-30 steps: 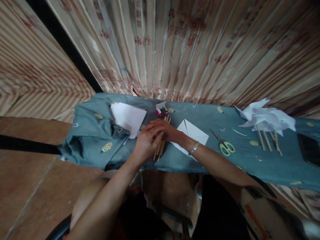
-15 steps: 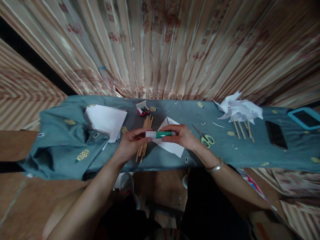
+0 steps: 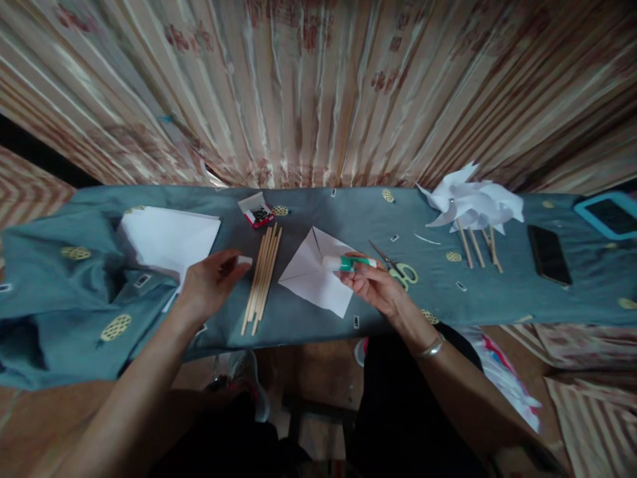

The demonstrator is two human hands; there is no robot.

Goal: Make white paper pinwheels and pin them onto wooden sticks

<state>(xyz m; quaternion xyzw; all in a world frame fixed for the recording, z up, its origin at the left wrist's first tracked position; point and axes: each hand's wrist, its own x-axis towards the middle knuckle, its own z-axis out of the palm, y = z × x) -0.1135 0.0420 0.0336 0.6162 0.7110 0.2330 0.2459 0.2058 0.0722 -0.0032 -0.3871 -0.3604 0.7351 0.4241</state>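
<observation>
A green-and-white plastic tube (image 3: 348, 263) juts leftward from the right grip (image 3: 377, 285) clamped round it; the left grip (image 3: 208, 281) pinches a white cap (image 3: 243, 260).

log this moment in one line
left hand: holds white cap; right hand: holds green tube; white sheet: beneath tube; wooden sticks: between hands

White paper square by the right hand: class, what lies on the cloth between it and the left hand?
In the head view, several wooden sticks lie on the cloth between the left hand and the white paper square.
</observation>
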